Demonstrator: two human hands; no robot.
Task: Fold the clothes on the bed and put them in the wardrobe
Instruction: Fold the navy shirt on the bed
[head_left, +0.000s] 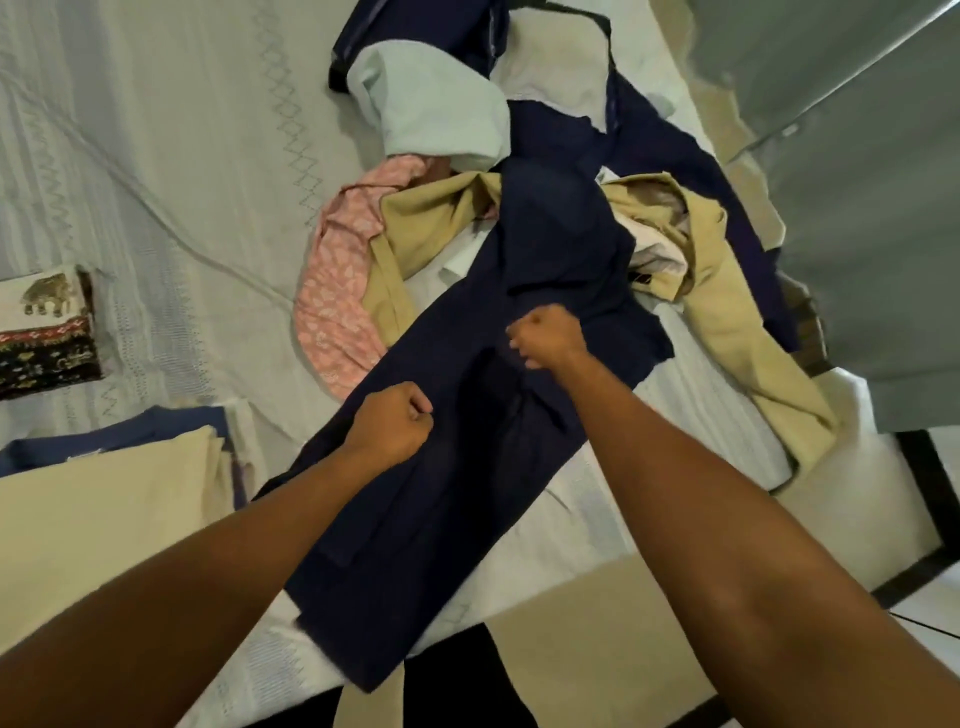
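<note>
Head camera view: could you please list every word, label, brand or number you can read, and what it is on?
No readable text anywhere.
The small dark tag on the beige cloth garment: too blurred to read.
The folded black-and-white cloth with an elephant motif: pictures only, no letters.
On the dark navy garment gripped by the left hand and right hand: no print visible.

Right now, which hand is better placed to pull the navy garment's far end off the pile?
Right, probably. The right hand grips the navy garment farther up, next to the pile; the left hand grips it lower, toward the folded stack.
</note>
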